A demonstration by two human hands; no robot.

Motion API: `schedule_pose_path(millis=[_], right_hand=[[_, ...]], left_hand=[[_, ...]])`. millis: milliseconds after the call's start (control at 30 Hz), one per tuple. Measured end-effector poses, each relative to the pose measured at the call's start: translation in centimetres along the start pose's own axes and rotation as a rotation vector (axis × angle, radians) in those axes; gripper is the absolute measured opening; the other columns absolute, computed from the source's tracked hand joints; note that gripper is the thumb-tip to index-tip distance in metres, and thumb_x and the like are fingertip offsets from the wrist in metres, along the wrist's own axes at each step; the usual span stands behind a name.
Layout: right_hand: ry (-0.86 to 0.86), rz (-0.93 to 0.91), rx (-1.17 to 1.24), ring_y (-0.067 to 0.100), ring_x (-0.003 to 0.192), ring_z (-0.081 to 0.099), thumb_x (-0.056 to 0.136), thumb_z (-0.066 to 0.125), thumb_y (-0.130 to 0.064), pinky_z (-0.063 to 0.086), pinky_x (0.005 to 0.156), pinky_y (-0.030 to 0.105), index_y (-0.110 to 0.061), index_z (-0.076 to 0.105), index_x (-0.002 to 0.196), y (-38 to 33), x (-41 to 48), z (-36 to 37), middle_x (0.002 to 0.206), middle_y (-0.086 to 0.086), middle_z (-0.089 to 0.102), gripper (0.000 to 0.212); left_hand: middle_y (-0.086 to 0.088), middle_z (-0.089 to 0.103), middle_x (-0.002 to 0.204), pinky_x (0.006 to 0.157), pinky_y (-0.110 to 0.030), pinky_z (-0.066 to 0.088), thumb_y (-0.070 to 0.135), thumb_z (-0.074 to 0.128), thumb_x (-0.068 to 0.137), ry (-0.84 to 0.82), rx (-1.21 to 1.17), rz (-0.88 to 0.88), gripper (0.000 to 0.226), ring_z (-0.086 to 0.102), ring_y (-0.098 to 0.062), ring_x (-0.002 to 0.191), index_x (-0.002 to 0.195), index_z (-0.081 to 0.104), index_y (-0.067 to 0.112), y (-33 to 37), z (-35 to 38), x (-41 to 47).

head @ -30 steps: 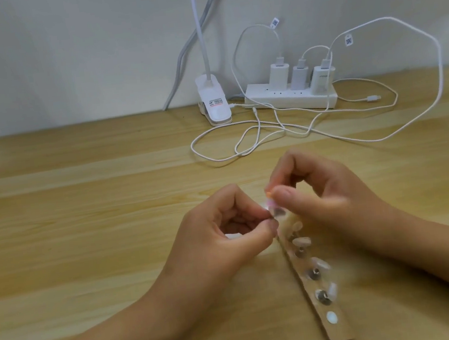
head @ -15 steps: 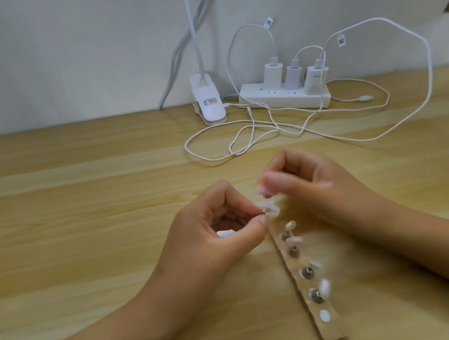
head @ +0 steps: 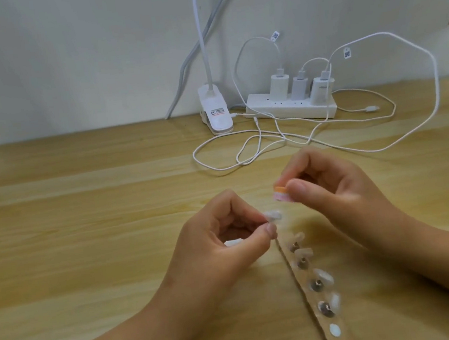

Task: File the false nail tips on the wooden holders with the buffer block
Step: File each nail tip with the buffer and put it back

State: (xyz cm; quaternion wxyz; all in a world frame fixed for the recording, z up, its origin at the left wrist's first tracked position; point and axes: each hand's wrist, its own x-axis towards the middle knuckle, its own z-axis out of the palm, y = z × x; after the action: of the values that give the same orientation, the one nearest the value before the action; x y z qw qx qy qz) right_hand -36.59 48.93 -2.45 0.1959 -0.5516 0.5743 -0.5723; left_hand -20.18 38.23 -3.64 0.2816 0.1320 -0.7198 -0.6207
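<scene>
Wooden table (head: pixel 83 214) surface carries all items. Left hand (head: pixel 215 243) is positioned left of centre, thumb and forefinger pressed together on a single clear nail tip (head: pixel 273 216); the tip projects to the right of the fingertips and is held above the table. Right hand (head: pixel 331 185) is positioned up and to the right, fingers curled, pinching the buffer block (head: pixel 281 193) between thumb and forefinger. The block shows an orange layer above a pink layer. Block and held tip are near each other but apart.

Holder strip (head: pixel 330 324) lies flat on the table below the two hands and runs toward the lower frame edge. Metal studs (head: pixel 318 284) are set along it in a row. Four mounted nail tips (head: pixel 323 275) sit on the studs, tilted at differing angles.

A small white object (head: pixel 233 243) lies under the left palm; its identity cannot be determined.

At the rear of the table, against the wall: a white clip lamp (head: pixel 215 112), a white power strip (head: pixel 291 107) with three chargers (head: pixel 278 84) plugged in, and loose white cables (head: pixel 245 162).
</scene>
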Motion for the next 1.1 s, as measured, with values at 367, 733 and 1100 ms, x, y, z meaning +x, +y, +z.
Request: schedule_pose_path(millis=[367,733,1100], right_hand=[[0.018,0.036,0.014,0.012,0.081,0.063,0.079,0.066,-0.044,0.048,0.078,0.02,-0.022,0.066,0.085,0.08,-0.02,0.2,0.083,0.0,0.069,0.023],[-0.023,-0.019,-0.011,0.017,0.083,0.063,0.082,0.065,-0.041,0.048,0.08,0.022,-0.027,0.066,0.088,-0.01,-0.25,0.43,0.086,-0.003,0.068,0.015],[0.032,-0.047,0.071,0.01,0.083,0.062,0.08,0.068,-0.035,0.048,0.078,0.019,-0.025,0.066,0.09,-0.62,-0.17,0.6,0.087,-0.006,0.068,0.014]], left_hand=[[-0.004,0.074,0.079,0.066,-0.019,0.052,0.034,0.076,0.066,0.034,-0.021,0.013,0.018,0.068,-0.014,0.074,0.073,0.063,0.023,0.04,0.11,-0.15],[-0.001,0.075,0.079,0.067,-0.017,0.052,0.033,0.076,0.068,0.037,-0.054,0.015,0.015,0.07,-0.011,0.075,0.074,0.065,0.025,0.15,-0.02,-0.1],[-0.002,0.075,0.079,0.065,-0.014,0.05,0.033,0.077,0.067,0.038,-0.071,0.001,0.017,0.071,-0.009,0.075,0.074,0.065,0.024,0.12,-0.05,0.02]])
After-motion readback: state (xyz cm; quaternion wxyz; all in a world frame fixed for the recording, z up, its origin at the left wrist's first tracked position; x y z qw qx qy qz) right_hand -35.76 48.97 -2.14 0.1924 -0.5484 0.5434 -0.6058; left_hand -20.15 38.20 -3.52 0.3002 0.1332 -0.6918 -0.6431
